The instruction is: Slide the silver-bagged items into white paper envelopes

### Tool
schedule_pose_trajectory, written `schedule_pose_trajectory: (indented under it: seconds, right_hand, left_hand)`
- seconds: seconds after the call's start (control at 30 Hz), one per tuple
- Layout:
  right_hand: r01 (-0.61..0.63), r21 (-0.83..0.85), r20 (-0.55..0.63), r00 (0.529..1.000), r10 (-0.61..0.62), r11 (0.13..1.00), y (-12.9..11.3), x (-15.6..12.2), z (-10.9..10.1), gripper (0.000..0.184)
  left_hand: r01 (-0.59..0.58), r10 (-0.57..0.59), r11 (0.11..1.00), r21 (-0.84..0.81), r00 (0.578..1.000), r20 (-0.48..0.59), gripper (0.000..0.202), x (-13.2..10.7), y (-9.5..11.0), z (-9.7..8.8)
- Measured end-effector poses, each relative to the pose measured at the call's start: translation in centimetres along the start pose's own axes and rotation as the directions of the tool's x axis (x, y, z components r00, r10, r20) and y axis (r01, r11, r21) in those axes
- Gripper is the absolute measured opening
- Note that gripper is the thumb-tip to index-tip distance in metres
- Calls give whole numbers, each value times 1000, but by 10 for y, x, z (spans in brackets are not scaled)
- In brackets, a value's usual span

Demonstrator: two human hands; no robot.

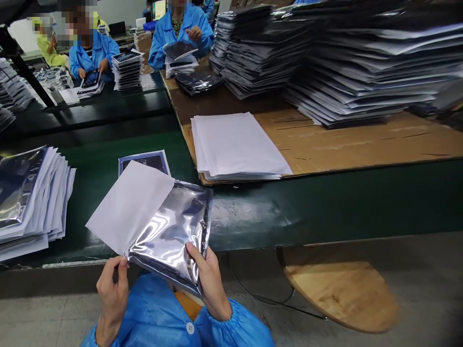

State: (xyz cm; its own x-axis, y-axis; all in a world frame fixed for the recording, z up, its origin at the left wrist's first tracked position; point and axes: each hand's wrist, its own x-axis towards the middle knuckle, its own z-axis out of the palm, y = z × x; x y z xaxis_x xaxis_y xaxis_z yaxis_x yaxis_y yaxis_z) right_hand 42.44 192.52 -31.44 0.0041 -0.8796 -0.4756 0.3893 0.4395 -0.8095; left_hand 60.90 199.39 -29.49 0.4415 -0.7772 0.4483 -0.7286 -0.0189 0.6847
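Observation:
A shiny silver plastic bag [173, 231] is tilted in front of me over the bench edge. My right hand [211, 279] grips its right side, thumb on top and fingers underneath. With thumb and fingertips pinched, my left hand [114, 286] holds the bag's lower left corner, where a white sheet [130, 207] meets it. Whether the pinch also takes in the sheet, I cannot tell. The sheet slants up and left from that corner, overlapping the bag. Behind them a dark printed sheet with a white border [159, 161] lies partly covered on the green bench.
On the left stands a stack of bagged sheets [54, 193]. White sheets [238, 144] lie on a brown board [325, 144], with tall piles of dark bags [369, 72] behind. A wooden stool [343, 284] is below the bench [325, 202]. Co-workers [181, 33] sit across.

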Motion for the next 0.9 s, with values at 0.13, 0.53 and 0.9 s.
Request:
schedule_pose_trajectory:
  seconds: [0.13,0.53,0.9]
  right_hand:
    - [-20,13,-14,1000,20,1000,2,-3,9,36]
    - [113,-77,-15,993,-114,991,16,-15,31,34]
    - [140,-250,371,928,-39,958,50,-51,-17,56]
  left_hand:
    - [-192,199,963,188,980,-21,7,-1,-9,-5]
    - [13,-12,1000,-28,999,41,11,-9,-24,1]
    - [708,-794,213,-673,527,303,36,29,22,-2]
